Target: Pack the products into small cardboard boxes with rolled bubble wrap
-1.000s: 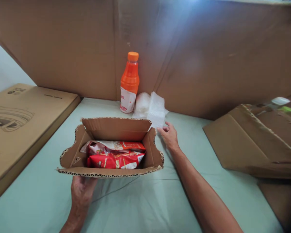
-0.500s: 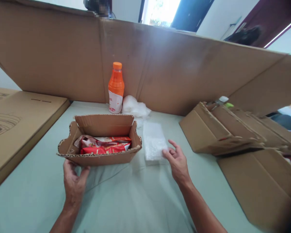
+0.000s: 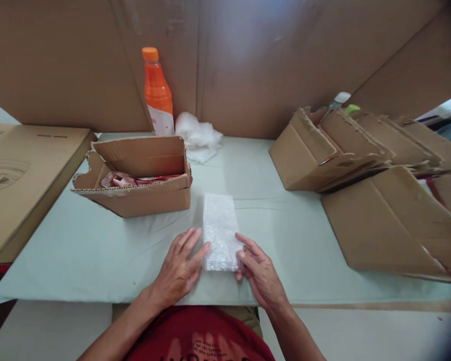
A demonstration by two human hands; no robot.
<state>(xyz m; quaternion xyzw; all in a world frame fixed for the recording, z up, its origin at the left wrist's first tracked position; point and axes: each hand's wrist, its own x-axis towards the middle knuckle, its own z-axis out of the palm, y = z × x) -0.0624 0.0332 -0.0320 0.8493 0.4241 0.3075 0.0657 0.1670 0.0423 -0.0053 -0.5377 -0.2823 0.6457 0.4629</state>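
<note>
A folded white bubble-wrap sheet [image 3: 220,228] lies flat on the pale green table [image 3: 97,250] near its front edge. My left hand [image 3: 180,268] rests open on the table with its fingertips touching the sheet's lower left edge. My right hand [image 3: 258,273] pinches the sheet's lower right corner with curled fingers. Behind and to the left stands an open cardboard box [image 3: 135,175] holding red snack packets [image 3: 135,179]. An orange bottle [image 3: 157,93] stands upright behind the box against the cardboard wall.
Crumpled white wrap [image 3: 198,134] lies beside the bottle. A large flat carton [image 3: 18,175] lies at the left. Several flattened cardboard boxes [image 3: 361,160] are stacked at the right. A tall cardboard wall [image 3: 248,60] closes the back.
The bubble-wrap sheet has come from beside the box to the table's front edge. My left hand has let go of the box and now lies by the sheet. The view has tilted down.
</note>
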